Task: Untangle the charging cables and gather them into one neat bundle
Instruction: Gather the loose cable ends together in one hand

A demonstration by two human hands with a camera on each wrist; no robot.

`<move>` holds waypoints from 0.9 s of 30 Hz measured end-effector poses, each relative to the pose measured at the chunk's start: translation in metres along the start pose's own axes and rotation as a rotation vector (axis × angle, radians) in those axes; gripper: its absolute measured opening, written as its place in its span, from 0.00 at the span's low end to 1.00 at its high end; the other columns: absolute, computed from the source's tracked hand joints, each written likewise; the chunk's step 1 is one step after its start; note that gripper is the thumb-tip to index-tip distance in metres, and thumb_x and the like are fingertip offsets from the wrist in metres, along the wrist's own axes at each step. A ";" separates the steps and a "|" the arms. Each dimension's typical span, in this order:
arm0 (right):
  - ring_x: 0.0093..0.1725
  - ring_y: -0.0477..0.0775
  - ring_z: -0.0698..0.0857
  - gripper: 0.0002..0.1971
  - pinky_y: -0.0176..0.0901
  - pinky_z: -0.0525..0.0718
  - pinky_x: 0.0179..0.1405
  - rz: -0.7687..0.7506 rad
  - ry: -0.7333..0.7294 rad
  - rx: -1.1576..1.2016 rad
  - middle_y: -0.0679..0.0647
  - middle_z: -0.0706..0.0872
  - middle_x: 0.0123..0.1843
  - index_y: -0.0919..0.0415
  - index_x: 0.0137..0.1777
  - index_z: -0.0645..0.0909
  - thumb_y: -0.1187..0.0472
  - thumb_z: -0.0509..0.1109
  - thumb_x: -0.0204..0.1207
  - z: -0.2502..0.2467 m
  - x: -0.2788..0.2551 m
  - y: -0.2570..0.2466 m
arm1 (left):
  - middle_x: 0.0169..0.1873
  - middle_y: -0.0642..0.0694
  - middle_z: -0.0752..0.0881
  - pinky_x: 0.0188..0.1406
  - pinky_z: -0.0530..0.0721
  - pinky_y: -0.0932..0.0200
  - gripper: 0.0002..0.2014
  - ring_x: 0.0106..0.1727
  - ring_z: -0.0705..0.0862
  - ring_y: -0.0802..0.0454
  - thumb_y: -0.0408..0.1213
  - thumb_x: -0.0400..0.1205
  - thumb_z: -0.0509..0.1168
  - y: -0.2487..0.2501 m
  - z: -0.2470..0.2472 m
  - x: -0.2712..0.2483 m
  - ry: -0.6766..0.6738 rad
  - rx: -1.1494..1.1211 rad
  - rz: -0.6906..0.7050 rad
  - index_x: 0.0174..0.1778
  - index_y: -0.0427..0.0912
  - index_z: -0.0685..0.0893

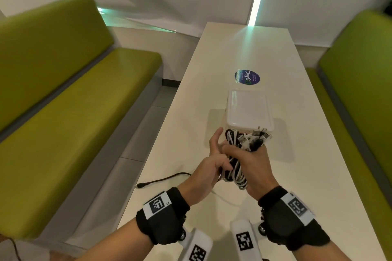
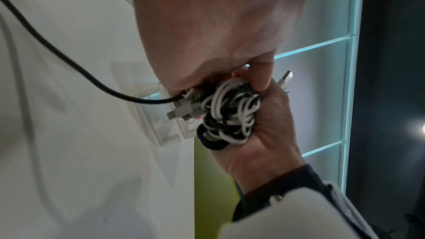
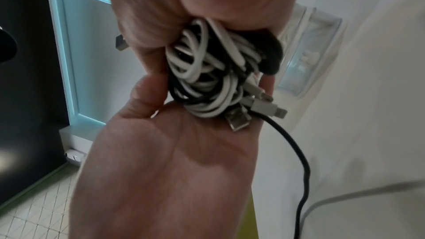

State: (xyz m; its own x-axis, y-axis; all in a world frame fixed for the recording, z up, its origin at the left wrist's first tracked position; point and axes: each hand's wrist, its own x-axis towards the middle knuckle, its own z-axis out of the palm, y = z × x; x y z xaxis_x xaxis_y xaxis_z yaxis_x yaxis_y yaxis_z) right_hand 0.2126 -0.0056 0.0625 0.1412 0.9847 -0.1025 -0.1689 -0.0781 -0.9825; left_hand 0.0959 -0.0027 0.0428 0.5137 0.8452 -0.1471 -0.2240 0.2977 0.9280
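Observation:
A bundle of black and white charging cables (image 1: 237,168) is held above the near part of the white table (image 1: 275,53). My right hand (image 1: 244,158) grips its middle from the right, and several USB plugs (image 1: 254,135) stick out above the fist. My left hand (image 1: 218,154) holds the bundle's lower left side with curled fingers, index finger raised. In the right wrist view the bundle (image 3: 207,79) lies between my right hand (image 3: 184,6) and my left palm (image 3: 172,152). A black cable (image 1: 165,178) trails from the bundle onto the table.
A white lidded box (image 1: 248,110) stands just beyond the hands, with a round blue sticker (image 1: 247,77) on the table behind it. A thin white cable (image 1: 224,199) lies on the table under the wrists. Green benches (image 1: 74,101) flank the table on both sides.

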 end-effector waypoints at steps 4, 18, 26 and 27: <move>0.32 0.63 0.80 0.04 0.57 0.83 0.35 0.003 0.014 0.044 0.66 0.78 0.29 0.78 0.35 0.74 0.79 0.67 0.69 -0.004 0.002 -0.007 | 0.73 0.63 0.72 0.66 0.79 0.58 0.35 0.69 0.76 0.67 0.48 0.79 0.62 -0.006 -0.007 -0.001 -0.070 0.235 0.016 0.77 0.73 0.49; 0.48 0.66 0.89 0.15 0.52 0.82 0.25 0.168 -0.085 0.175 0.60 0.90 0.57 0.63 0.58 0.81 0.74 0.69 0.74 -0.019 -0.022 0.002 | 0.30 0.54 0.77 0.36 0.73 0.57 0.29 0.30 0.74 0.59 0.66 0.80 0.48 -0.031 -0.003 -0.008 -0.128 0.661 0.033 0.57 0.43 0.72; 0.27 0.61 0.79 0.08 0.51 0.81 0.29 0.142 -0.172 0.173 0.66 0.76 0.31 0.67 0.37 0.78 0.74 0.75 0.63 -0.023 -0.019 -0.003 | 0.35 0.58 0.87 0.34 0.73 0.67 0.22 0.32 0.79 0.65 0.64 0.80 0.54 -0.025 -0.038 -0.027 -0.197 0.822 0.014 0.64 0.58 0.76; 0.26 0.60 0.78 0.09 0.53 0.81 0.31 0.135 -0.155 0.221 0.64 0.75 0.31 0.64 0.36 0.78 0.74 0.75 0.61 -0.025 -0.018 -0.006 | 0.33 0.58 0.86 0.35 0.74 0.67 0.21 0.32 0.80 0.65 0.63 0.81 0.56 -0.024 -0.052 -0.032 -0.170 0.870 0.012 0.62 0.57 0.81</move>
State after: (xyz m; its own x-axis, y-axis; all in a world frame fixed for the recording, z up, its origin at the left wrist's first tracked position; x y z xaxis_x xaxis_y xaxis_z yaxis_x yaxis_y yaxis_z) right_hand 0.2354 -0.0270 0.0659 -0.0448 0.9811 -0.1885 -0.3869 -0.1910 -0.9021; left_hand 0.0422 -0.0135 0.0078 0.6470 0.7481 -0.1475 0.4436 -0.2119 0.8708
